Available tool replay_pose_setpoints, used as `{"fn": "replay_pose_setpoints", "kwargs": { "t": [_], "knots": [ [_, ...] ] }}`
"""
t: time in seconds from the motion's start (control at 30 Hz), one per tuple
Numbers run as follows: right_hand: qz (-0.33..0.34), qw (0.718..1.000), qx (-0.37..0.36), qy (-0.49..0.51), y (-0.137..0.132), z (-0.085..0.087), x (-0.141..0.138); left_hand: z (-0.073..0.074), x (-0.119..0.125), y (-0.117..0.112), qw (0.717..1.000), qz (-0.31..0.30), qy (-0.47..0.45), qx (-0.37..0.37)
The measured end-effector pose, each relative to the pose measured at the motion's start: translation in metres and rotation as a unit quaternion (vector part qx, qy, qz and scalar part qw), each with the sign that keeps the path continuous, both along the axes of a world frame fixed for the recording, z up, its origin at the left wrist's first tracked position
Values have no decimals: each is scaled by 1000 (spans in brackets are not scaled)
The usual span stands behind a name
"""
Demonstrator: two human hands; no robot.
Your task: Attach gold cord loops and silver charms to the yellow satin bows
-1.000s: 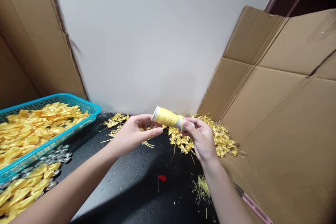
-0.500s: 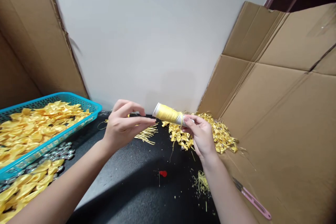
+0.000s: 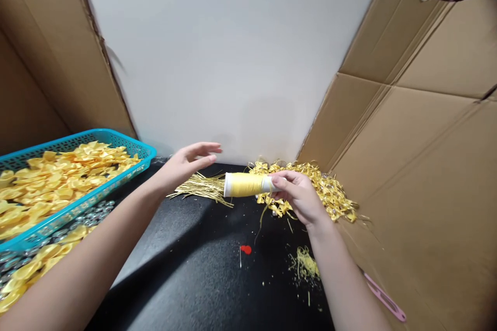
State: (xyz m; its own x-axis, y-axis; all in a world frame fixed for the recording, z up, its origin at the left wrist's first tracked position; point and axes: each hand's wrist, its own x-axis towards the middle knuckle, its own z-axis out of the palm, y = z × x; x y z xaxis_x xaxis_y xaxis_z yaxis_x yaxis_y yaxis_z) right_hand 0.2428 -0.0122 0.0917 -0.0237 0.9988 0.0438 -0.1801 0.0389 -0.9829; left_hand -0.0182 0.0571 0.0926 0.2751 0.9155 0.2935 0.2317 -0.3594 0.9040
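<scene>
A person's right hand (image 3: 301, 199) pinches one end of a spool of yellow thread (image 3: 246, 184), holding it level just above a black table (image 3: 194, 279). The left hand (image 3: 186, 163) is open and empty, fingers spread loosely, hovering over a bundle of gold strands (image 3: 199, 187) left of the spool. A heap of gold bows (image 3: 332, 194) lies behind the right hand. A teal basket (image 3: 83, 206) of yellow bows sits far left.

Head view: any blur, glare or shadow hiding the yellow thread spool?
Head view: the yellow thread spool in the right hand is sharp and evenly lit; the left hand is slightly soft; a forearm shadow darkens the black tabletop, not the spool; frame edges bend.
</scene>
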Motion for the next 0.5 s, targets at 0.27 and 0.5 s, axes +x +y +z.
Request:
{"fn": "replay_pose_setpoints", "kwargs": {
  "t": [0.27, 0.5],
  "knots": [
    [0, 1000, -17, 10, 0, -1, 1, -8, 21, -14, 932, -315, 28, -174],
    [-35, 997, -34, -57, 7, -7, 0, 6, 13, -9, 956, -187, -189, -125]
  ]
}}
